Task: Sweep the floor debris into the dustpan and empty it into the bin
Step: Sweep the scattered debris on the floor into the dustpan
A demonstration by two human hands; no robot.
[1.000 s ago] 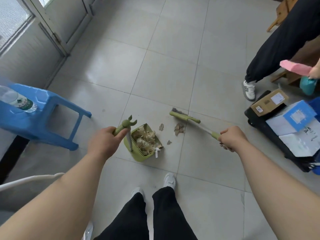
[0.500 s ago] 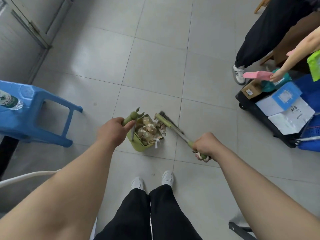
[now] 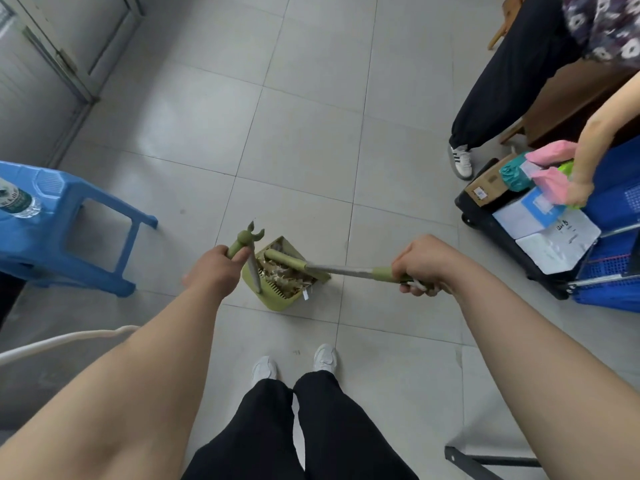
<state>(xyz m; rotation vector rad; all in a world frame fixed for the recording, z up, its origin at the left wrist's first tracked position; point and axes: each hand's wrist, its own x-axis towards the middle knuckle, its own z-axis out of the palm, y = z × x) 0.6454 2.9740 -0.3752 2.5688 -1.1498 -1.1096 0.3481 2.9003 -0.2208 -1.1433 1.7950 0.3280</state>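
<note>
The left hand is gripping the upright green handle of the dustpan. Its fingers are curling round the handle just below the forked top, which is sticking out above the thumb. The pan itself is sitting on the tiled floor just beneath and to the right of that grip, with its comb-toothed near wall facing the person's feet. Pale, papery debris is lying piled inside it.

The right hand is clenching the green grip end of the broom, knuckles up and fingers wrapped fully round. From this fist the metal shaft is running leftward, nearly level. The green broom head is lying across the far part of the dustpan, over the debris and close beside the left hand's grip.

Below both grips, the person's white shoes are standing on the tiles under black trousers. Well out to the left of the left hand, a blue plastic stool is carrying a water bottle. Beyond the right hand, a black trolley is holding cardboard and white boxes. A second person in dark trousers is standing beside it, holding a pink packet over the boxes.
</note>
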